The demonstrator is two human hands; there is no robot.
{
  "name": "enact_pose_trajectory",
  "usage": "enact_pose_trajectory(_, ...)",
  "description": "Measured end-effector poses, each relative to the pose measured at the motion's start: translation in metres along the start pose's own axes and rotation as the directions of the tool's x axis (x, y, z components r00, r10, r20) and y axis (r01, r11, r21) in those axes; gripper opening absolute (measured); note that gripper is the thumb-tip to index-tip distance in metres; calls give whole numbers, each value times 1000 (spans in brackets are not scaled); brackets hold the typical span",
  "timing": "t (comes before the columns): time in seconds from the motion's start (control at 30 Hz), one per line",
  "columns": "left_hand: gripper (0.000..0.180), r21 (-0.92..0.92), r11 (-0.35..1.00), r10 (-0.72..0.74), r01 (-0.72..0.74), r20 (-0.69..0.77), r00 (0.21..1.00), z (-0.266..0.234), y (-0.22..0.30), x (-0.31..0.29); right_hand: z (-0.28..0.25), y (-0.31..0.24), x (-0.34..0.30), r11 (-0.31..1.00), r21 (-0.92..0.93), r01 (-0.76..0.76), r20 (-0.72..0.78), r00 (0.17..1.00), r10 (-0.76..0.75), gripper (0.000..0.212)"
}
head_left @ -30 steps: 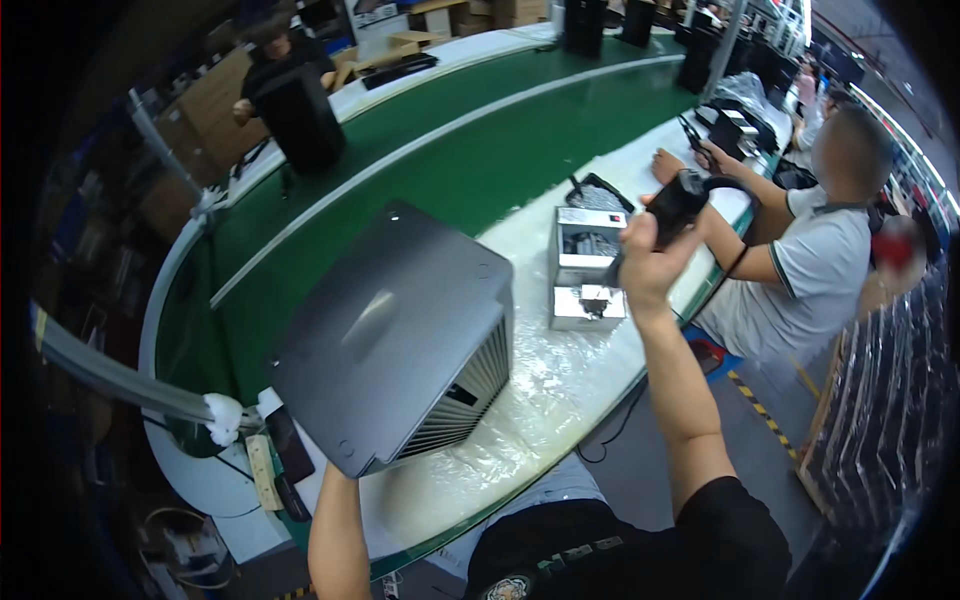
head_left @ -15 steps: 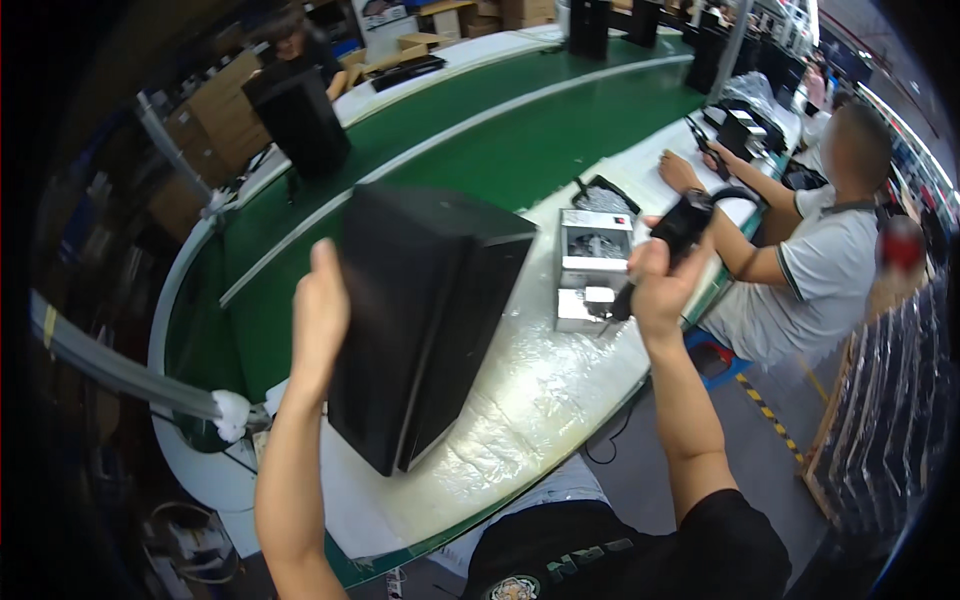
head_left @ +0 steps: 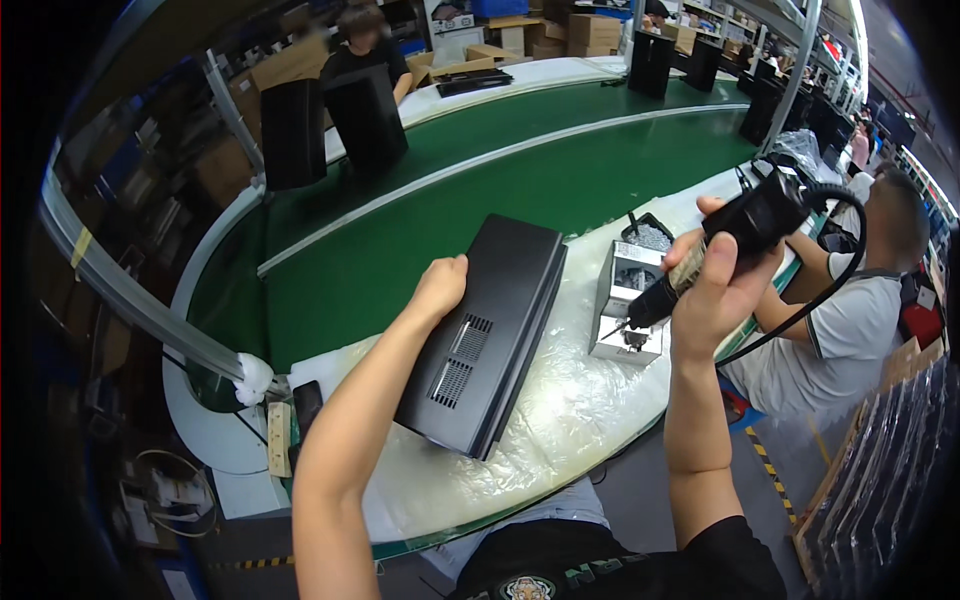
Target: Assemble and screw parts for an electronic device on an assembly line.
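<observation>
The casing (head_left: 498,335) looks smooth and matt, the plastic sheeting (head_left: 570,390) glossy.

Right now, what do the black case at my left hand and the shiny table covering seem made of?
Black case: matte, perhaps painted metal or plastic, given its dull sheen. Table covering: glossy, likely clear plastic film, given wrinkles and glints.

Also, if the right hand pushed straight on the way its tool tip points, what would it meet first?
Probably the silver box, which the tip of the black tool overlaps in the picture. Depth is unclear: if the right hand passes above, the black case lies further along.
</observation>
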State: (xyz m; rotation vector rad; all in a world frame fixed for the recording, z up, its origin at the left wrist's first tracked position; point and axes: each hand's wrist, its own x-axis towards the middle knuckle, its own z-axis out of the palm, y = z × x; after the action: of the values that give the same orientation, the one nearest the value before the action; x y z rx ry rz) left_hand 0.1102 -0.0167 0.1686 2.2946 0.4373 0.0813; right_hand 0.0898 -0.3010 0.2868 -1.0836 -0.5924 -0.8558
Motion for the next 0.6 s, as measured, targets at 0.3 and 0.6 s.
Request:
enact_pose_trajectory(0.3,71,79,993,77,-86,116,990,-32,-6,-108,123,35,-4,983,183,27,213,975,-66,44)
enact_pose_trajectory(0.6,64,65,982,176,-178,32,984,-30,-8,-111,185,75,-40,986,168,6,382,922,-70,63)
